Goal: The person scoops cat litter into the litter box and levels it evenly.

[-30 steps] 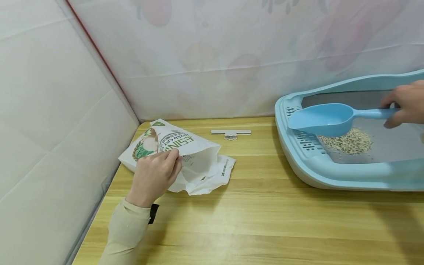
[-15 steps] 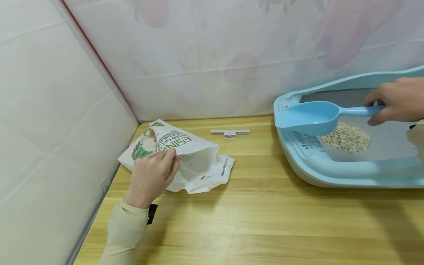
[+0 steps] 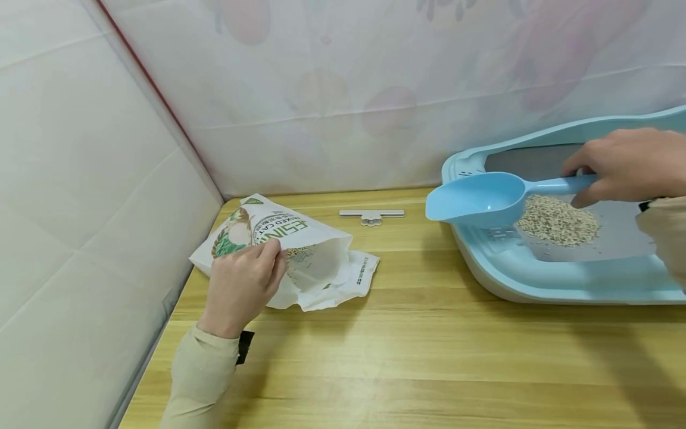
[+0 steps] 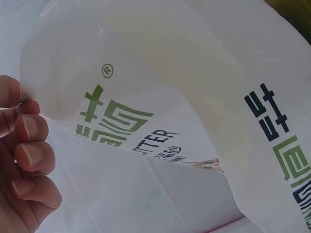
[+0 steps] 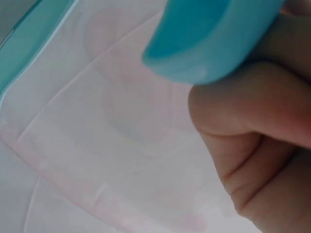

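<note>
My left hand [image 3: 243, 286] pinches the upper edge of a white cat litter bag [image 3: 321, 262], which lies on its side with its mouth facing right. Some pellets show inside the mouth. In the left wrist view the thumb and fingers hold the edge of the bag [image 4: 146, 63]. By its handle, my right hand [image 3: 632, 164] grips a light blue scoop [image 3: 477, 199]. The scoop's bowl looks bare inside and hangs over the left rim of the blue litter box [image 3: 536, 283]. Only part of the scoop [image 5: 204, 53] appears in the right wrist view, beside the curled fingers.
A mound of litter pellets [image 3: 560, 220] lies on the grey floor of the box. Between bag and box, a white sealing clip [image 3: 371, 216] rests on the wooden table [image 3: 407, 357]. Fabric walls [image 3: 332, 137] stand behind and at the left.
The right hand has carried the scoop leftward from over the box, so its tip now reaches past the left rim. The left hand and bag have hardly moved.
</note>
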The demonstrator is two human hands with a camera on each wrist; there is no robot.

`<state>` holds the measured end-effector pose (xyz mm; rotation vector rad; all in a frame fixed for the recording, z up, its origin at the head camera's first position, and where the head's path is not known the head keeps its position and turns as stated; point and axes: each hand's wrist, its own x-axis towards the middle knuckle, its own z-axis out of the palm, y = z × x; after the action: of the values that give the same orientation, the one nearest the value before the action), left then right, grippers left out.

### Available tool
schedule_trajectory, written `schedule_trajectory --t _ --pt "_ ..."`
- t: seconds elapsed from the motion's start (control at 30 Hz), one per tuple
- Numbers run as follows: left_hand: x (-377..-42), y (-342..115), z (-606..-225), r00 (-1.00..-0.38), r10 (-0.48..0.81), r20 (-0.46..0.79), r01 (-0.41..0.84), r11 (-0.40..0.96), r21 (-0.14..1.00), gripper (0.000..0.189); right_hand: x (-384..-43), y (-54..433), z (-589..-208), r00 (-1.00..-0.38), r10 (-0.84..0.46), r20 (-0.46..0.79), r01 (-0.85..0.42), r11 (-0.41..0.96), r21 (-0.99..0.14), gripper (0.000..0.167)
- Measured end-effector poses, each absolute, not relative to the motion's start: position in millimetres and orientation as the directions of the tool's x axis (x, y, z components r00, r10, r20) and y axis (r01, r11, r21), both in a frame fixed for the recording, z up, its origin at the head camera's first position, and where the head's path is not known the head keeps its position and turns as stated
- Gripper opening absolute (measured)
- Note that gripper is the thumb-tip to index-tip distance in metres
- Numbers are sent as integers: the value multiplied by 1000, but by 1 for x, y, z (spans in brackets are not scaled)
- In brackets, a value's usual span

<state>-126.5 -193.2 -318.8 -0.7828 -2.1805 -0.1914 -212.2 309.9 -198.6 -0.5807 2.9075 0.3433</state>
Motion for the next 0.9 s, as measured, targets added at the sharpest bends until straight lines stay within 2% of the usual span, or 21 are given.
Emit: schedule_trajectory --t 0.37,0.6,0.9 --pt "-126 -194 -319 -494 503 709 606 784 -133 22 -208 286 -207 -902 -398 -169 -423 891 166 23" --pt "-127 -193 -319 -494 506 707 608 782 -136 23 -209 269 -207 -890 -428 -156 -449 881 149 31" --pt "-126 -192 -318 -497 506 705 617 777 -123 21 -204 255 -205 -876 -461 -142 -477 871 116 33"
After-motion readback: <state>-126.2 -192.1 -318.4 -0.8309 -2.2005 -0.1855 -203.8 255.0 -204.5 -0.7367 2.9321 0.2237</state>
